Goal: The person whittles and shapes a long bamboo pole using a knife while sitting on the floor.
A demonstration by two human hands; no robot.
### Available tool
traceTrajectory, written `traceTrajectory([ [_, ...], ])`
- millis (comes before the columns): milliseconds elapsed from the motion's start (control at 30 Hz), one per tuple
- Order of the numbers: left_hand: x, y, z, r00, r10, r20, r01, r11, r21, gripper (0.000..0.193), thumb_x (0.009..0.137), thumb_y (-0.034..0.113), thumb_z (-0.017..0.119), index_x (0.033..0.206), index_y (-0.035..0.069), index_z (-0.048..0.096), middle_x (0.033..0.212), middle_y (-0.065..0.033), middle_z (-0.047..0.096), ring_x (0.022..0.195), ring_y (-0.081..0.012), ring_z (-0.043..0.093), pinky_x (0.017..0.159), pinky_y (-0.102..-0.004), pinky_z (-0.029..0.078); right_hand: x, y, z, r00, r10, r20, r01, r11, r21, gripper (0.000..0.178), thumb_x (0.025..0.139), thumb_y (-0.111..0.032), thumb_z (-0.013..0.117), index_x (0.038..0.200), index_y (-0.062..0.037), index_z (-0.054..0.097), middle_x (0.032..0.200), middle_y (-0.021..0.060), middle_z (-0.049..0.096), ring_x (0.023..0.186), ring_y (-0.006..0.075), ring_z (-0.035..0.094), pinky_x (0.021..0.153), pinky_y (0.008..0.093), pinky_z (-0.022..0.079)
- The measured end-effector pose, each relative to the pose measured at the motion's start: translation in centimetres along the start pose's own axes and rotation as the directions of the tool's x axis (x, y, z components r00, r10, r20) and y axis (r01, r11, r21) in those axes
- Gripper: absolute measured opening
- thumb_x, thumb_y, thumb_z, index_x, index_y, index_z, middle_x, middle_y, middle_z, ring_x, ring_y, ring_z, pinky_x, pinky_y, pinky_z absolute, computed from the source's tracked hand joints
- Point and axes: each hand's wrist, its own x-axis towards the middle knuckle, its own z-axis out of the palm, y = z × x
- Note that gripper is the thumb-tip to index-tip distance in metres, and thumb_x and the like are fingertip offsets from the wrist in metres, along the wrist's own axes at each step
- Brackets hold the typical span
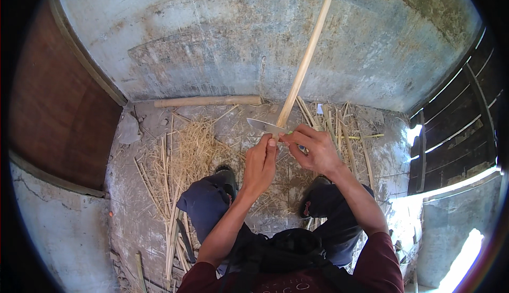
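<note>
In front of me, a knife points its bare blade to the left. My right hand is closed around the handle end, where a bit of green shows at the fingers. Just below the blade, my left hand has its fingers curled and its thumb up, close to the right fingertips; what it pinches, if anything, is hidden. A long pale wooden stick rises from just beyond the blade up across the wall. Its lower end is near the knife, and I cannot tell whether they touch.
Straw-like shavings and thin strips litter the floor at left; more strips lie at right. A thick bamboo pole lies along the wall base. A brown panel stands left, dark slats right. My shoes flank the middle.
</note>
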Motion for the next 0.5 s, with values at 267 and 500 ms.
traceTrajectory([
  [267, -0.1, 0.9, -1.0, 0.992, 0.062, 0.113, -0.063, 0.998, 0.006, 0.031, 0.111, 0.013, 0.062, 0.140, 0.003, 0.061, 0.086, -0.0076, 0.067, 0.069, -0.0116, 0.052, 0.061, -0.0310, 0.043, -0.2, 0.8, 0.0, 1.000, 0.018, -0.024, -0.021, 0.993, -0.118, 0.030, 0.088, -0.002, 0.079, 0.116, -0.0117, 0.081, 0.088, 0.0058, 0.068, 0.063, 0.0256, 0.069, 0.055, 0.0391, 0.055],
  [500, 0.3, -0.1, -0.8, 0.987, 0.117, 0.111, -0.116, 0.993, -0.017, 0.038, 0.112, 0.013, 0.060, 0.149, 0.005, 0.058, 0.088, -0.0061, 0.068, 0.071, -0.0109, 0.056, 0.061, -0.0306, 0.045, 0.5, 1.2, -0.6, 0.997, 0.052, -0.059, -0.061, 0.984, -0.170, 0.027, 0.091, -0.005, 0.078, 0.116, -0.0146, 0.081, 0.088, 0.0053, 0.067, 0.064, 0.0264, 0.069, 0.055, 0.0409, 0.055],
])
